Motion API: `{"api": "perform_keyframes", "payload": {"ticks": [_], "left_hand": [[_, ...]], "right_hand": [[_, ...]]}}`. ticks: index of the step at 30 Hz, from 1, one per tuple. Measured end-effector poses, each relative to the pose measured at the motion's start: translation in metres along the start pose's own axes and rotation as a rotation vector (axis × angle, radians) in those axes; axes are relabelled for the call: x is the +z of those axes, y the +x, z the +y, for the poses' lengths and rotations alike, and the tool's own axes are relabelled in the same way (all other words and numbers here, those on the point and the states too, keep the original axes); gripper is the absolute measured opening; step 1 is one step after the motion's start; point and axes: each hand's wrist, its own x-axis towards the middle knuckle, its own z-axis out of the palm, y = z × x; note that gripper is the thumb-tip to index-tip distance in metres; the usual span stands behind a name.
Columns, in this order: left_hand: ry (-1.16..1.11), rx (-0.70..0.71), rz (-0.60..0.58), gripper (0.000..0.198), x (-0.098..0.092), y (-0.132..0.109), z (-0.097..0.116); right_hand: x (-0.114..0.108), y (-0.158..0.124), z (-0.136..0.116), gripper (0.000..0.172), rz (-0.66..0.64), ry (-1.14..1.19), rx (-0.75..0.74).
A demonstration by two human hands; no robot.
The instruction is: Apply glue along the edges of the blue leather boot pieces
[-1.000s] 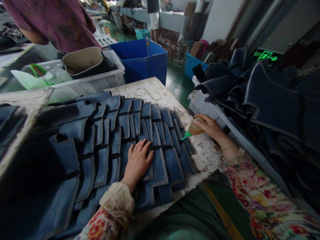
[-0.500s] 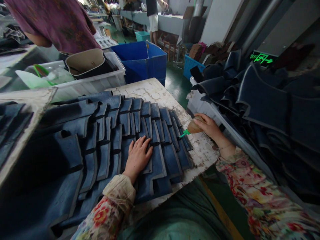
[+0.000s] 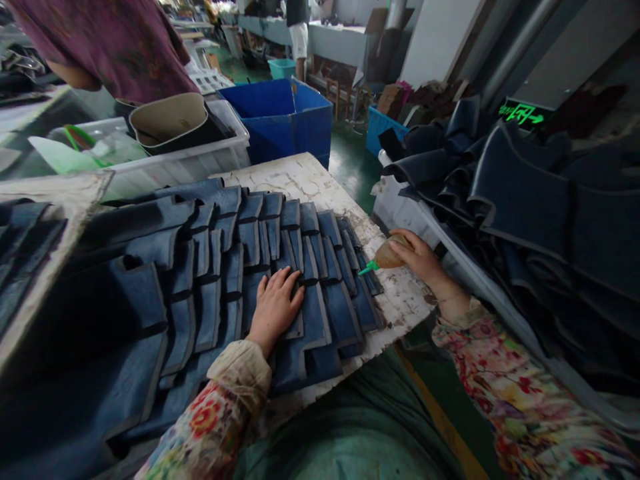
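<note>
Overlapping rows of dark blue leather-like pieces (image 3: 310, 313) with grey edges cover much of a worn white board (image 3: 400, 307). My left hand (image 3: 277, 303) lies on these pieces with its fingers spread, holding nothing. At the board's right side, my right hand (image 3: 417, 255) grips a brownish squeeze bottle (image 3: 391, 253). The bottle is tilted on its side, and its green nozzle (image 3: 369, 268) points left and down at the edge of the rightmost pieces. Whether anything flows from the nozzle is too small to tell.
Right of the board stands a pale plastic crate (image 3: 415, 217) heaped with dark blue pieces (image 3: 530, 193). Beyond the board are a blue bin (image 3: 305, 127) and a white crate (image 3: 225, 150). A person in a purple shirt (image 3: 115, 50) is at the upper left.
Little differs: both hands keep their places, left flat on the pieces, right holding the bottle at their right edge. The view has shifted very slightly.
</note>
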Motion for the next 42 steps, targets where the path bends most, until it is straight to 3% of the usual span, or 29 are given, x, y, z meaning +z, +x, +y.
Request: {"api": "perform_keyframes", "payload": {"ticks": [4, 14, 21, 28, 35, 42], "left_hand": [[-0.004, -0.004, -0.006, 0.043, -0.001, 0.0, 0.0], [0.026, -0.004, -0.006, 0.043, 0.002, 0.0, 0.0], [0.036, -0.003, -0.006, 0.043, 0.002, 0.001, 0.0], [0.04, -0.001, -0.01, 0.043, 0.002, 0.001, 0.001], [0.039, 0.002, -0.004, 0.043, 0.002, 0.0, 0.0], [0.041, 0.0, -0.004, 0.043, 0.002, 0.0, 0.001]], "right_hand": [[0.002, 0.0, 0.004, 0.039, 0.027, -0.007, -0.024], [-0.019, -0.039, 0.015, 0.038, -0.144, 0.077, 0.15], [-0.017, -0.044, 0.014, 0.037, -0.02, 0.084, 0.13], [-0.03, -0.071, -0.001, 0.038, -0.121, 0.059, 0.174], [-0.032, -0.085, -0.006, 0.037, -0.052, 0.066, 0.155], [-0.035, -0.104, -0.003, 0.039, -0.097, 0.087, 0.174]]}}
